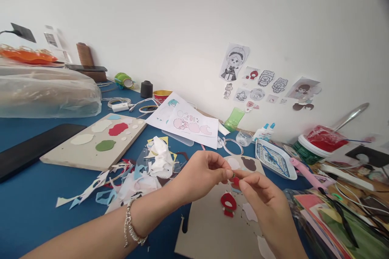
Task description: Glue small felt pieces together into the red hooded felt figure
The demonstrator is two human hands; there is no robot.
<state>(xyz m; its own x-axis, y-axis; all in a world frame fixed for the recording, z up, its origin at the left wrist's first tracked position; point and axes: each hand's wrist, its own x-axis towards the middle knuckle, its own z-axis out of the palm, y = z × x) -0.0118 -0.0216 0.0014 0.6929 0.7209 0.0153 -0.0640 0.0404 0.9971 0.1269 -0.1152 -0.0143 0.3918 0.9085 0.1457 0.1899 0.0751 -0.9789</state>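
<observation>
My left hand point(202, 176) reaches across from the left, thumb and fingers closed in a pinch around a small green piece point(234, 175), mostly hidden by the fingertips. My right hand point(266, 196) meets it there with its own fingertips pinched together; what they hold is too small to tell. Beneath both hands is a beige board point(209, 232). Lying on it are a red cut-out figure point(228, 205), a red and blue piece point(236, 184) partly covered by my fingers, a dark brown piece point(249, 164) and white pieces point(250, 212).
To the left lie scraps point(133, 188) and a second board point(91, 158) with coloured blobs. Behind are printed drawing sheets point(190, 121), a green cup point(234, 119) and a patterned tray point(293, 174). Coloured sheets point(322, 218) and a white-and-green tub point(311, 149) stand right.
</observation>
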